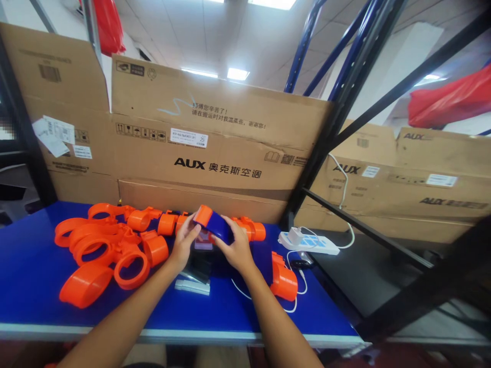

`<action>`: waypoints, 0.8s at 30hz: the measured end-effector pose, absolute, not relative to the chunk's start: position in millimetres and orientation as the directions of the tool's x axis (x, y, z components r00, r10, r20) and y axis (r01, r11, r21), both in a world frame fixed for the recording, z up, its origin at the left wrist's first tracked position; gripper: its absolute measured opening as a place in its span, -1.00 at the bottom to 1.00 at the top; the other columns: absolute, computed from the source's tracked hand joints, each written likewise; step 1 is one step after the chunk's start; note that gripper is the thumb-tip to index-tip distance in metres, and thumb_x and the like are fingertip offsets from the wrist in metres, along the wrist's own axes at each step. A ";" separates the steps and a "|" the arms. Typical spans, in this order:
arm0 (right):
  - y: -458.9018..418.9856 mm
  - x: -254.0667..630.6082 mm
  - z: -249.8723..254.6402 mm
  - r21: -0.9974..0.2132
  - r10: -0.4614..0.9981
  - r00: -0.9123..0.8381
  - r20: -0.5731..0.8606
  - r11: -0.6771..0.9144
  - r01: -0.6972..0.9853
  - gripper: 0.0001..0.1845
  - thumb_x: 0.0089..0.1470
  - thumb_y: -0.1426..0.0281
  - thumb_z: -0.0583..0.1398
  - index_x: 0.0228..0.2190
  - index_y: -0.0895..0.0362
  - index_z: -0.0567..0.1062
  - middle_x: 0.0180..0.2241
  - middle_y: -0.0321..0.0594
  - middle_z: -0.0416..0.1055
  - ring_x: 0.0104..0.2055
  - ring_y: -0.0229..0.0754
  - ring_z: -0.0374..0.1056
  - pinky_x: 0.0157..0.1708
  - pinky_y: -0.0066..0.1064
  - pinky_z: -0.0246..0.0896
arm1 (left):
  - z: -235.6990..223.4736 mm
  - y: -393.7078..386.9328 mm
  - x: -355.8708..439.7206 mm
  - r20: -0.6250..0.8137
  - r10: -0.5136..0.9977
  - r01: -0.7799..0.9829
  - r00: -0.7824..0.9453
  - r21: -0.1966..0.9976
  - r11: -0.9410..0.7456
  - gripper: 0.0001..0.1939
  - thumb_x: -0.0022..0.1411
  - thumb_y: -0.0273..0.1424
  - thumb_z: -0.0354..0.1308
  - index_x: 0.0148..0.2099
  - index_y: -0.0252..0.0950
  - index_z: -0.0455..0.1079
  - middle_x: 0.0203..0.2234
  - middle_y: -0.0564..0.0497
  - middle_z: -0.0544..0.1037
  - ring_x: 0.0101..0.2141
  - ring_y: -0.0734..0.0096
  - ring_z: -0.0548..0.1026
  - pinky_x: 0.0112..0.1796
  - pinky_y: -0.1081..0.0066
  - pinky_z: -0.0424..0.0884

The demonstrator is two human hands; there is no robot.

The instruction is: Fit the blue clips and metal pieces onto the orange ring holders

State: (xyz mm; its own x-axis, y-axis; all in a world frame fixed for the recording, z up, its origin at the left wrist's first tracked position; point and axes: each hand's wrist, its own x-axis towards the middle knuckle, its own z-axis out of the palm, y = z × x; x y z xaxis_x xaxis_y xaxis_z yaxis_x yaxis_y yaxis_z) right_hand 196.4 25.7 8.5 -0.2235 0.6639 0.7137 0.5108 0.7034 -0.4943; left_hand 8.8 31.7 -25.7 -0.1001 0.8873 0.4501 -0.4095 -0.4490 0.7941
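An orange-and-dark-blue curved band (219, 226) is raised above the table between my two hands. The fingers of my left hand (184, 241) are closed on its orange end. My right hand (238, 246) grips the dark blue side, thumb underneath. Just below the band, a small pinkish-purple item (203, 242) shows in part; I cannot make out what it is. Nearer to me lie a dark flat packet (197, 273) and a light grey flat bar (192, 286). Several orange plastic rings with clip-like ends (132, 270) are heaped left of my hands.
More orange ring parts (284, 276) lie at the right of the blue table (153, 319). A white power strip (310, 242) with cables sits at the right edge. Cardboard sheets (153, 153) wall off the back, and a dark metal rack post (312, 163) rises at the right.
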 end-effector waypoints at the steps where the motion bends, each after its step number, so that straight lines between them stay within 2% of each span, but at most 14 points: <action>1: 27.2 195.5 8.4 -0.567 0.684 -0.171 0.709 0.698 0.438 -0.34 0.13 0.15 0.31 0.22 0.03 0.34 0.13 -0.06 0.44 0.14 0.10 0.37 0.17 -0.02 0.19 | -25.6 31.3 9.4 0.451 0.890 -0.407 -0.071 0.801 -0.439 -0.38 0.20 -0.13 0.31 0.25 -0.22 0.35 -0.03 -0.15 0.55 -0.18 0.21 0.56 -0.28 0.36 0.48; 3: 30.3 193.8 7.3 -0.692 0.734 -0.089 0.673 0.668 0.273 -0.42 0.16 0.07 0.27 0.13 0.04 0.41 0.09 -0.08 0.48 0.10 0.07 0.40 0.10 -0.10 0.28 | -24.3 29.5 10.5 0.459 0.888 -0.395 -0.022 0.812 -0.429 -0.37 0.19 -0.16 0.33 0.26 -0.21 0.36 0.00 -0.16 0.54 -0.16 0.22 0.55 -0.27 0.36 0.48; 5: 33.0 192.7 4.9 -0.791 0.801 -0.045 0.597 0.597 0.136 -0.52 0.22 -0.03 0.18 -0.05 0.07 0.51 -0.06 -0.11 0.55 -0.03 0.04 0.46 -0.03 -0.16 0.36 | -21.7 26.6 11.6 0.463 0.886 -0.382 0.024 0.823 -0.420 -0.34 0.17 -0.19 0.35 0.28 -0.21 0.36 0.05 -0.17 0.53 -0.08 0.16 0.54 -0.16 0.30 0.49; 8: 35.3 192.1 0.8 -0.887 0.888 -0.037 0.458 0.460 0.036 -0.43 0.21 -0.16 0.08 -0.38 0.08 0.50 -0.39 -0.20 0.54 -0.30 -0.04 0.44 -0.27 -0.24 0.36 | -17.8 21.5 13.4 0.464 0.880 -0.390 0.104 0.833 -0.393 -0.34 0.16 -0.19 0.36 0.27 -0.23 0.38 0.09 -0.18 0.52 0.05 0.04 0.49 0.04 0.15 0.42; 11: 36.3 192.5 -0.2 -0.921 0.918 -0.080 0.388 0.390 0.007 -0.39 0.15 -0.20 0.11 -0.50 0.08 0.45 -0.51 -0.25 0.46 -0.42 -0.10 0.36 -0.37 -0.28 0.30 | -16.5 17.1 15.1 0.461 0.866 -0.435 0.194 0.832 -0.345 -0.31 0.16 -0.17 0.36 0.29 -0.24 0.36 0.10 -0.20 0.52 0.11 -0.05 0.46 0.11 0.08 0.37; 14: 36.6 194.5 1.9 -0.926 0.920 -0.117 0.373 0.376 0.004 -0.41 0.11 -0.20 0.16 -0.53 0.07 0.46 -0.55 -0.25 0.44 -0.43 -0.08 0.36 -0.38 -0.27 0.29 | -18.4 15.4 16.7 0.447 0.860 -0.432 0.247 0.845 -0.315 -0.27 0.15 -0.16 0.37 0.31 -0.26 0.33 0.07 -0.21 0.55 0.10 -0.09 0.47 0.07 0.07 0.40; 18: 37.2 197.0 2.5 -0.932 0.923 -0.133 0.361 0.361 -0.025 -0.44 0.09 -0.17 0.20 -0.49 0.07 0.51 -0.52 -0.23 0.47 -0.36 -0.02 0.40 -0.33 -0.23 0.33 | -22.9 17.8 17.9 0.460 0.847 -0.361 0.266 0.862 -0.355 -0.33 0.16 -0.10 0.35 0.24 -0.27 0.40 0.12 -0.21 0.49 0.10 -0.07 0.46 0.08 0.09 0.40; 20: 38.2 197.1 1.0 -0.934 0.923 -0.145 0.356 0.351 -0.057 -0.47 0.10 -0.15 0.21 -0.45 0.08 0.53 -0.45 -0.21 0.51 -0.30 0.00 0.43 -0.26 -0.21 0.36 | -24.3 19.7 18.0 0.488 0.835 -0.342 0.256 0.853 -0.394 -0.32 0.14 -0.03 0.35 0.21 -0.28 0.42 0.15 -0.22 0.45 0.11 -0.07 0.45 0.11 0.10 0.37; 24: 41.1 195.9 -1.7 -0.918 0.907 -0.158 0.389 0.369 -0.145 -0.58 0.09 -0.04 0.25 -0.28 0.05 0.58 -0.20 -0.19 0.58 -0.07 0.05 0.46 0.03 -0.13 0.33 | -23.3 20.6 17.3 0.500 0.836 -0.364 0.224 0.839 -0.405 -0.20 0.11 0.05 0.34 0.27 -0.28 0.36 0.18 -0.25 0.44 0.11 -0.09 0.46 0.11 0.08 0.38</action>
State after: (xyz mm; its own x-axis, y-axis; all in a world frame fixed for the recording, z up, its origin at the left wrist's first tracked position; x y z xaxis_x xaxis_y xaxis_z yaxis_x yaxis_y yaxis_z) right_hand 195.9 41.1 -1.7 -0.1581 0.9074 0.3894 -0.1450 0.3687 -0.9182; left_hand 17.3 20.6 -23.3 0.2236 0.8364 0.5004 -0.3642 -0.4045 0.8389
